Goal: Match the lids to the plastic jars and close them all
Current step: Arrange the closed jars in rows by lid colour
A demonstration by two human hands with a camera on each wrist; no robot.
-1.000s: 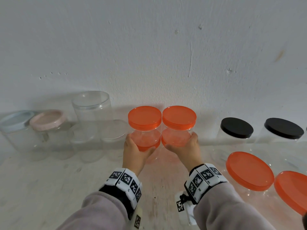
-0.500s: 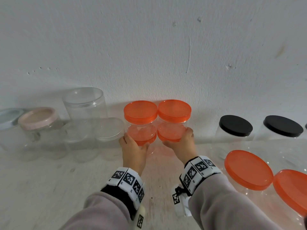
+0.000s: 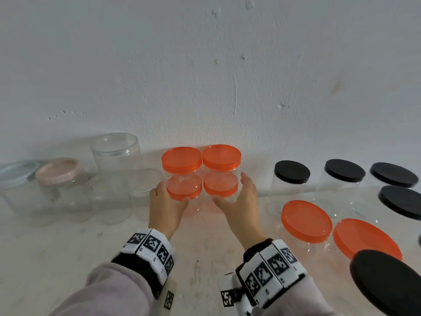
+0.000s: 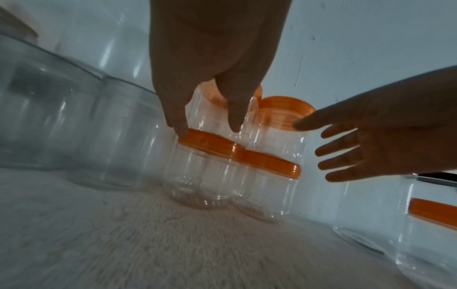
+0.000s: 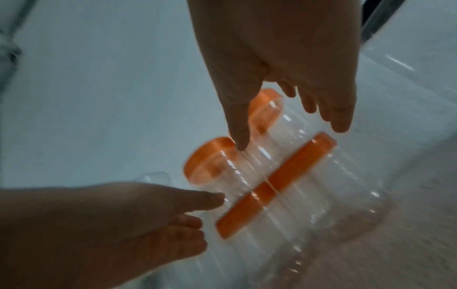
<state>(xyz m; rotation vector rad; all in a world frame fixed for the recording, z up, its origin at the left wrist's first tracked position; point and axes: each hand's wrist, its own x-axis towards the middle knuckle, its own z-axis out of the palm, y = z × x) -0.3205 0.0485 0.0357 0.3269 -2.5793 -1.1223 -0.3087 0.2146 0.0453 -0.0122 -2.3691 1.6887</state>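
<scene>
Two stacks of small clear jars with orange lids stand side by side against the wall, each one jar on another. The upper lids [image 3: 181, 160] [image 3: 221, 156] and lower lids [image 3: 184, 195] [image 3: 220, 190] are all on. My left hand [image 3: 168, 197] touches the left stack with straight fingers; in the left wrist view its fingertips [image 4: 180, 131] rest at the lower lid's edge [image 4: 207, 144]. My right hand [image 3: 231, 188] is beside the right stack, fingers spread and straight, a little apart from it [image 5: 290, 136].
Left of the stacks stand clear jars: a tall one [image 3: 116, 149], a pink-lidded one [image 3: 58, 171], a pale blue-lidded one [image 3: 17, 172]. To the right are black-lidded jars [image 3: 292, 172] [image 3: 344, 170] and two larger orange-lidded jars [image 3: 306, 221] [image 3: 366, 239]. A black lid [image 3: 385, 281] sits at front right.
Both stacks have moved back toward the wall. The right hand has come off its stack and spread its fingers; the left hand's grip has loosened to a touch.
</scene>
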